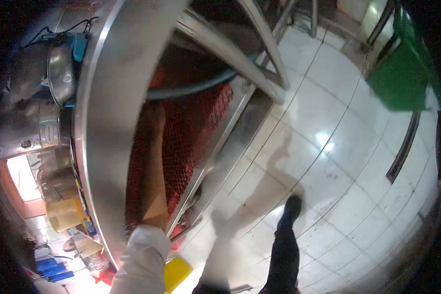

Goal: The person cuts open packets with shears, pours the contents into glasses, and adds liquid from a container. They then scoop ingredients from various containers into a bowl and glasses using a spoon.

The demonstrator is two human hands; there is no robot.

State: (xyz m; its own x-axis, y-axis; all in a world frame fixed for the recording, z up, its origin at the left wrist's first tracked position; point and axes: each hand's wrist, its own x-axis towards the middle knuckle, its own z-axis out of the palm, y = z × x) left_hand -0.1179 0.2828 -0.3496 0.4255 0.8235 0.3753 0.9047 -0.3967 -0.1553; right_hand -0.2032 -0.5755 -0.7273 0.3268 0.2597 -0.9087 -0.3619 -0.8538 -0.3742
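Note:
My left arm, in a white sleeve (144, 255), reaches under a stainless steel table (117, 88). The bare forearm (156, 186) lies over a red mesh mat (186, 142) on the lower shelf. At the far end, my left hand (157, 115) fades into dark shadow, and its fingers cannot be made out. Nearest to it is the curved blue-grey rim (196, 90) of what looks like a large round container. Whether the hand touches that rim is hidden. My right hand is out of view.
Metal pots (22, 130) and a steel bowl (61, 73) stand on the tabletop. Steel legs and braces (230, 51) cross the shelf opening. A green bin-like object (402, 78) stands on the white tiled floor (323, 108). My dark shoe (293, 208) and a yellow object (177, 273) are below.

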